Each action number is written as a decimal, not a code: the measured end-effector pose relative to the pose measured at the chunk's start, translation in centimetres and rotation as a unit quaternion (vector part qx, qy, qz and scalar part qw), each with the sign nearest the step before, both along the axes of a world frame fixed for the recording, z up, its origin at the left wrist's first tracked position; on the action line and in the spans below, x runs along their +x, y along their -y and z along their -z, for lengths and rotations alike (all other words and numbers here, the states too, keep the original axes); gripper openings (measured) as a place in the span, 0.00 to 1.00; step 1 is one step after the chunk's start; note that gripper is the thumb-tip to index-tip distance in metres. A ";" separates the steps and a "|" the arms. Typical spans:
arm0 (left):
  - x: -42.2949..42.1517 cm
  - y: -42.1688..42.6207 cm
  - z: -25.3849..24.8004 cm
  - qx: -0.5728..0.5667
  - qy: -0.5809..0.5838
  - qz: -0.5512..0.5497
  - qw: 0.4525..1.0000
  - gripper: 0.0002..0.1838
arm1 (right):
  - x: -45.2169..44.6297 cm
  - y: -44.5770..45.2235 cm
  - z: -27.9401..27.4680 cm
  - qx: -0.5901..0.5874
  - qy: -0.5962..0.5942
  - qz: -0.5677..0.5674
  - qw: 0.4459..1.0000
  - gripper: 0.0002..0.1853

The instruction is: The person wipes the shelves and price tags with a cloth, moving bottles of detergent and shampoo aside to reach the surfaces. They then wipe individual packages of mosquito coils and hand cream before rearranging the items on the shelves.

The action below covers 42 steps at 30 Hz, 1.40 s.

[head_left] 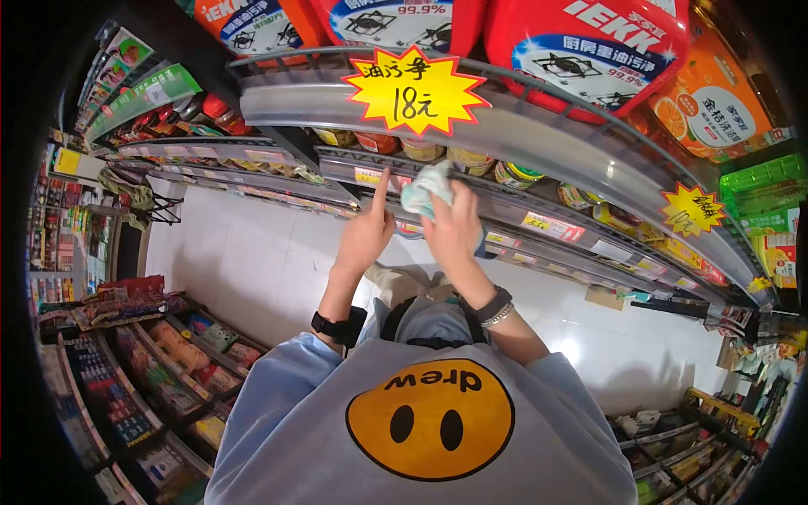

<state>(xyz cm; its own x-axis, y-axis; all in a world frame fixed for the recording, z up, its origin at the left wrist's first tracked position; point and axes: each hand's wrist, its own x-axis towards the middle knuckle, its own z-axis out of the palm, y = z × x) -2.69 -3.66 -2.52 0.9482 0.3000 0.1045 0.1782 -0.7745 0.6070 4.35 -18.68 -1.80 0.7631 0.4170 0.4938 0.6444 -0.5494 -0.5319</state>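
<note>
Pinching a cloth (427, 188), the right hand (455, 229) slants its long axis toward the shelf (502, 202).

We read 油污净 18元 on the large starburst sign (417, 93) along the shelf's (539, 130) front edge, 10元 on the smaller sign (693, 209) rightward, IEKK, 厨房重油污净 and 99.9% on the red container (589, 55), 金桔 on the orange bottle (715, 101), and inverted "drew" on our shirt (295, 446).

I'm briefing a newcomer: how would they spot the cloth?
Find the big yellow starburst sign on the upper shelf edge. Just below it, the right hand holds the crumpled white-and-green cloth. Unlike the rigid jars behind it, it is soft and shapeless.
</note>
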 end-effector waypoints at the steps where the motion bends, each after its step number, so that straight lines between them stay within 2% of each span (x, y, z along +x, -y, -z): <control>1: 0.0 0.0 0.3 0.012 -0.013 0.001 1.000 0.44 | -0.1 -0.5 0.2 -0.015 -0.009 -0.024 1.000 0.24; 4: 0.1 0.1 0.4 0.002 -0.049 0.000 0.999 0.46 | -0.5 -0.3 1.1 -0.033 -0.036 -0.050 0.998 0.25; 6: -0.1 0.0 0.4 -0.038 -0.025 0.017 0.999 0.46 | -0.3 1.3 2.0 -0.059 -0.053 -0.011 0.997 0.25; 8: -0.2 0.0 0.4 -0.048 -0.048 0.013 0.998 0.47 | -0.1 3.8 3.3 -0.077 -0.032 0.018 0.996 0.26; 14: -0.1 0.0 0.9 -0.052 -0.054 0.007 0.997 0.49 | 1.4 14.1 5.5 -0.083 0.096 0.217 0.968 0.25; 18: -0.1 0.2 1.4 -0.075 -0.025 0.009 0.997 0.48 | 1.6 17.1 5.3 -0.106 0.083 0.299 0.945 0.25; 20: 0.0 0.4 1.6 -0.089 -0.014 0.014 0.996 0.48 | 1.3 15.8 5.3 -0.063 0.057 0.324 0.942 0.25; 21: 0.1 0.5 1.6 -0.092 -0.012 0.012 0.996 0.49 | 1.0 14.6 5.3 -0.019 0.028 0.306 0.951 0.27; 24: 0.2 0.8 1.5 -0.093 -0.004 0.012 0.996 0.49 | 0.1 10.4 5.3 0.002 0.040 0.244 0.969 0.30; 28: 0.0 1.2 0.9 -0.093 -0.003 0.009 0.996 0.49 | -1.1 6.4 4.0 -0.011 -0.021 0.205 0.978 0.33; 30: 0.0 1.5 0.6 -0.095 -0.001 0.007 0.995 0.48 | -1.4 5.5 3.6 -0.033 -0.027 0.101 0.994 0.32; 31: -0.1 1.6 0.5 -0.100 -0.002 0.004 0.995 0.48 | -1.5 5.2 3.3 -0.034 -0.050 0.089 0.994 0.31; 34: -0.4 2.1 -0.1 -0.096 -0.024 -0.001 0.995 0.46 | -1.0 5.4 2.9 0.000 -0.072 0.100 0.992 0.31; 41: -1.3 2.4 -0.3 -0.119 -0.040 0.007 0.992 0.42 | -0.1 8.4 2.6 -0.032 -0.014 0.151 0.988 0.30; 42: -1.5 2.3 -0.3 -0.117 -0.055 0.015 0.992 0.39 | 0.0 8.8 2.6 -0.033 -0.005 0.158 0.987 0.30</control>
